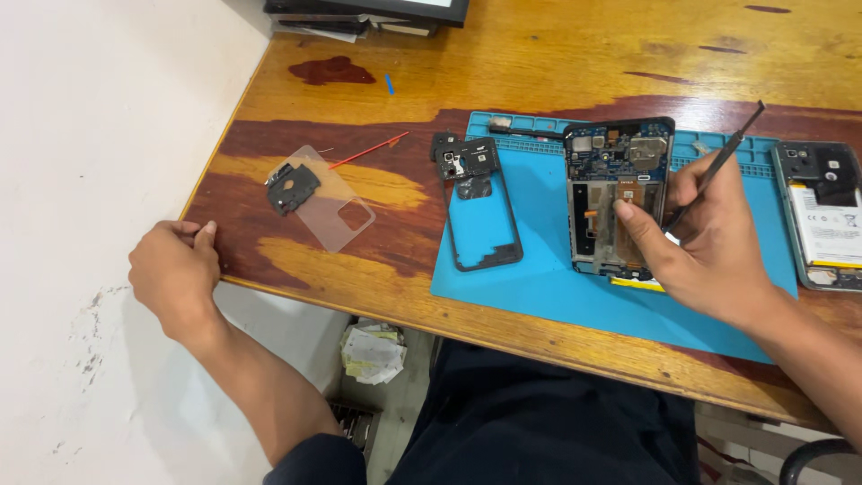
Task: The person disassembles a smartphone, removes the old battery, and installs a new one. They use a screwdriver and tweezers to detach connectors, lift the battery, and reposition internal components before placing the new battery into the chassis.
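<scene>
- Under the right hand [709,247], on the blue mat [539,287], lies an opened phone [615,193], its circuit board bare.
- Right hand: fingers closed around a thin black prying tool [718,166], thumb pressing the phone's middle.
- Left hand [175,269]: curled at the table edge [269,283], holding nothing visible.
- Judgement: phone light, rigid, fragile inside; grip by the side edges of its frame.

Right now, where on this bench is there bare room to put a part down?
Bare wood lies between the clear back cover and the black phone frame, and along the far edge behind the blue mat. The mat's near left corner is bare too. It is crowded around the opened phone, where the right hand holds a black tool.
</scene>
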